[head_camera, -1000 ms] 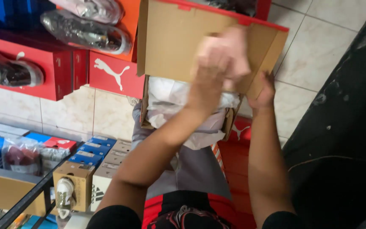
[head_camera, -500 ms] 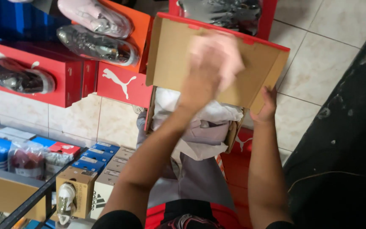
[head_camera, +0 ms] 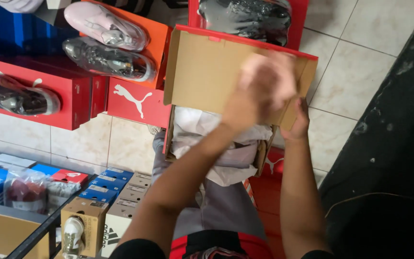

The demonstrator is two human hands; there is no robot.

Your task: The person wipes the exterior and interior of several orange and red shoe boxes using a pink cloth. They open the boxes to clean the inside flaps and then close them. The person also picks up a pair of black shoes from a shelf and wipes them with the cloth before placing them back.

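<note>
A shoe box (head_camera: 216,81) sits open on the person's lap. It is red outside and plain brown card inside. Its lid stands up at 12 o'clock, tipped a little back. White crinkly paper (head_camera: 226,148) fills the bottom part and spills over the near edge at 6 o'clock.

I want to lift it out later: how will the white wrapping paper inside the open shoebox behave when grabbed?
The white wrapping paper looks floppy and light: it lies crumpled and spills over the shoebox edge. It probably tears easily, since it looks thin.
</note>
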